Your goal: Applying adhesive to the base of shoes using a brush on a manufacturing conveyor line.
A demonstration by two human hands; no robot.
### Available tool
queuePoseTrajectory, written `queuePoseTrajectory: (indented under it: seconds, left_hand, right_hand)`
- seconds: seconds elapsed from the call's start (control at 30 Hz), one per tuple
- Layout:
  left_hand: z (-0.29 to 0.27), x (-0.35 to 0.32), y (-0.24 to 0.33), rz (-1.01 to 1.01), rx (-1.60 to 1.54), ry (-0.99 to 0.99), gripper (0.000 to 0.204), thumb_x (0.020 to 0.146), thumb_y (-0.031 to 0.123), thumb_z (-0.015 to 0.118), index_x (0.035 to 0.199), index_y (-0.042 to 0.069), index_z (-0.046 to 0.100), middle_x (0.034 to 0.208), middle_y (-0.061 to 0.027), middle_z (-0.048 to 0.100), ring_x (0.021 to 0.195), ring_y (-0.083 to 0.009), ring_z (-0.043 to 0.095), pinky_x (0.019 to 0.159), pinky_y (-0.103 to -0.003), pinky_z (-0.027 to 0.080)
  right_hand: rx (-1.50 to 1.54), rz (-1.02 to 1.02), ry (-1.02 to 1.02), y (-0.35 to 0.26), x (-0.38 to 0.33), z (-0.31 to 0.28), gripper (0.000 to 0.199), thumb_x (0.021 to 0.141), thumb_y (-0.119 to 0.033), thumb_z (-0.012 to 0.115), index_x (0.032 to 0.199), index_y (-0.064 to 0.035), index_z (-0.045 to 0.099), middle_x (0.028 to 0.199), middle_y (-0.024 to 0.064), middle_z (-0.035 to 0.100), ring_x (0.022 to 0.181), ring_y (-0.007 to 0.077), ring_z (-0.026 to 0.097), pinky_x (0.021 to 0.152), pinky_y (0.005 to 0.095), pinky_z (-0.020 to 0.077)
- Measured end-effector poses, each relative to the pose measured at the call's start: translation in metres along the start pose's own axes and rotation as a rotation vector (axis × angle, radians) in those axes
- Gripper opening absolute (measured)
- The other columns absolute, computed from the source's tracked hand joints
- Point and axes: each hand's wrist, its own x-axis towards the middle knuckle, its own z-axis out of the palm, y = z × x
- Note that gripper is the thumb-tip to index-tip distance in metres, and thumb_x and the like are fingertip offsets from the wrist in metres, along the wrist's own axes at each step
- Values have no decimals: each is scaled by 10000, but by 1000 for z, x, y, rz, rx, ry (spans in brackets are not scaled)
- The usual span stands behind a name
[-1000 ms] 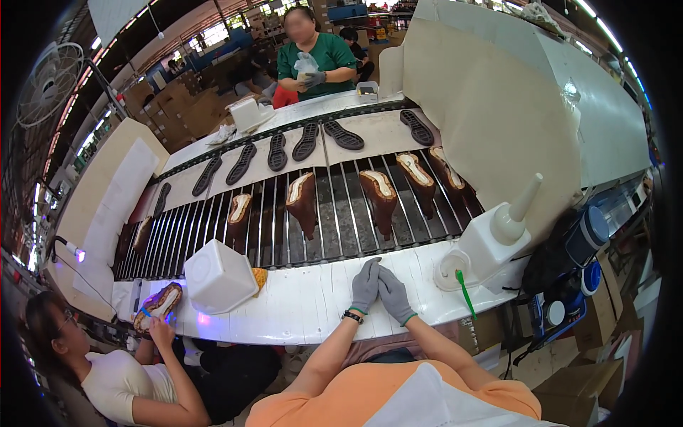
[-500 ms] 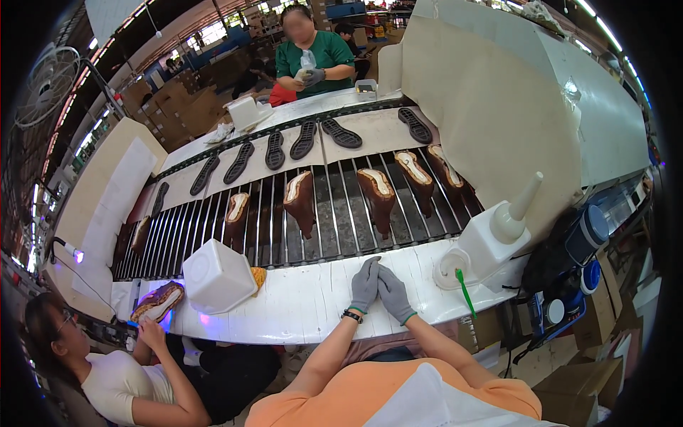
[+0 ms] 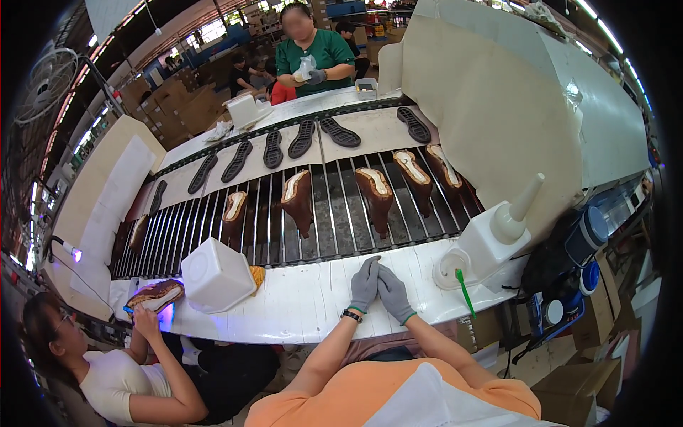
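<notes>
My left hand [image 3: 365, 285] and my right hand [image 3: 393, 292], both in grey knit gloves, lie together on the white table ledge [image 3: 306, 313]. Their fingers are stretched out, the fingertips meet, and neither holds anything. Just beyond them runs a conveyor of metal rods [image 3: 334, 206]. Brown shoe uppers lie on it with pale undersides up, among them one upper [image 3: 375, 199] nearest my hands and another [image 3: 297, 199] further left. Black shoe soles, such as this sole [image 3: 302, 139], lie in a row on a pale strip behind.
A white plastic container [image 3: 217, 277] stands left on the ledge. To the right are a white bottle [image 3: 498, 231] and a pot with a green-handled brush [image 3: 464, 292]. A seated co-worker [image 3: 121, 377] holds a shoe upper [image 3: 156, 295]; another person in green [image 3: 313, 60] stands across the conveyor.
The uppers and soles have shifted slightly left. The seated co-worker has turned the upper and moved a hand against it. The person in green has lowered the plastic bag slightly. My hands stay still.
</notes>
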Motion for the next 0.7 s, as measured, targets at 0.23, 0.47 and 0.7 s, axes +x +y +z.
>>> queuePoseTrajectory:
  seconds: [0.23, 0.47, 0.7]
  left_hand:
    - [3, 1, -7, 56, -15, 21, 368, 1033, 338, 422, 1237, 111, 628, 1025, -186, 698, 923, -345, 679, 801, -397, 509]
    - [4, 1, -6, 18, -8, -5, 371, 1035, 343, 419, 1238, 112, 627, 1051, -178, 697, 940, -338, 675, 814, -387, 507]
    - [4, 2, -7, 36, -17, 3, 373, 1035, 345, 419, 1241, 114, 627, 1061, -177, 697, 962, -334, 674, 825, -383, 504]
  right_hand:
    - [-21, -34, 1, -1, 1, -1, 359, 906, -8, 510, 1257, 40, 566, 1273, 222, 603, 1190, 345, 594, 997, 357, 461]
    - [-30, -42, 9, -1, 0, -3, 377, 899, -7, 515, 1270, 40, 562, 1282, 227, 599, 1206, 352, 586, 1013, 361, 454]
    - [-9, -10, 3, -2, 0, -2, 367, 900, -24, 516, 1257, 34, 577, 1278, 218, 598, 1207, 355, 570, 1035, 382, 440]
